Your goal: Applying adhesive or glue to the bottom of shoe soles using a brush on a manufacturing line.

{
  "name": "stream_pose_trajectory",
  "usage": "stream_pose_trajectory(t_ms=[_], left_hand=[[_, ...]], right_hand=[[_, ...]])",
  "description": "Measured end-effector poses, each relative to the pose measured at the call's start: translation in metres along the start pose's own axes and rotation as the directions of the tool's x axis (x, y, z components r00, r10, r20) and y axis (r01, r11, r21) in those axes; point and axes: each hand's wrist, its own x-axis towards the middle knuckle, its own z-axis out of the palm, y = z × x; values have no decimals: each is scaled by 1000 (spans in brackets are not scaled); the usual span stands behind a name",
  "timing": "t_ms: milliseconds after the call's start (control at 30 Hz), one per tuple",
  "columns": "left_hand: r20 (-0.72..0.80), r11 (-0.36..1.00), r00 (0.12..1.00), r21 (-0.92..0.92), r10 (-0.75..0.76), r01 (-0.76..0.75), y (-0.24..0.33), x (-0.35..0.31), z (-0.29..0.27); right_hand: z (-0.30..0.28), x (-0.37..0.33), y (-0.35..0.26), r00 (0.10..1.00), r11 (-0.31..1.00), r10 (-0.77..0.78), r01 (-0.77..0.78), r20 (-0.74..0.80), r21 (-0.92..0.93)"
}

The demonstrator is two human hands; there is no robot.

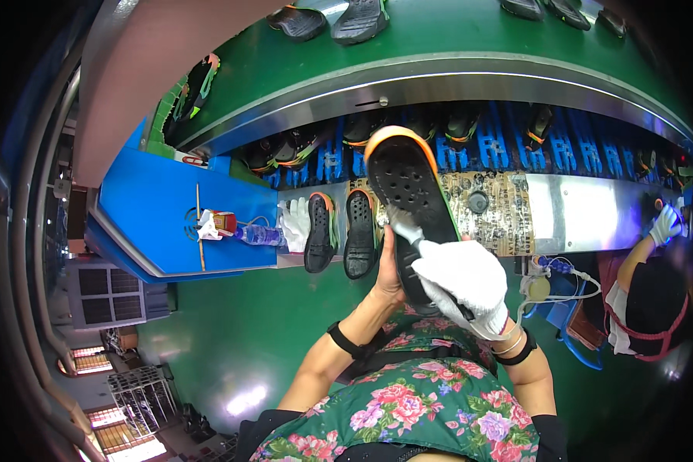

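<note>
Head view: the bare left hand (390, 268) grips the left edge of a black, orange-rimmed sole (408, 181), raised over the near side of the desk (577, 217), right of two similar soles (359, 235). The gloved right hand (466, 283) is closed around a brush (405, 225), bristles at the perforated face. Brushing seems underway; the next stroke calls for a steady sole.

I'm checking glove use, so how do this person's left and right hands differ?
The left hand is bare, while the right hand wears a white glove. The left hand holds the black, orange-rimmed shoe sole at its edge; the right hand grips a brush over it. Both have a black wristband.
</note>
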Motion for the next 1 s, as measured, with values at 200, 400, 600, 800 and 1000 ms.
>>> stream_pose_trajectory(t_ms=[200, 400, 600, 800, 1000], left_hand=[[28, 985, 988, 82, 149, -151, 12, 9, 38], [250, 994, 964, -78, 92, -75, 24, 17, 35], [257, 987, 959, -135, 122, -90, 26, 21, 38], [205, 981, 968, -155, 147, -116, 24, 13, 41], [265, 984, 956, -159, 122, -82, 30, 15, 32]], right_hand=[[3, -7, 16, 970, 957, 215, -185, -117, 222], [0, -12, 1, 983, 902, 174, -183, 59, 391], [-1, -18, -3, 997, 981, 15, -30, 77, 191], [-3, -27, 5, 966, 877, 259, -236, 4, 419], [-1, -32, 0, 991, 864, 71, -116, 111, 491]])
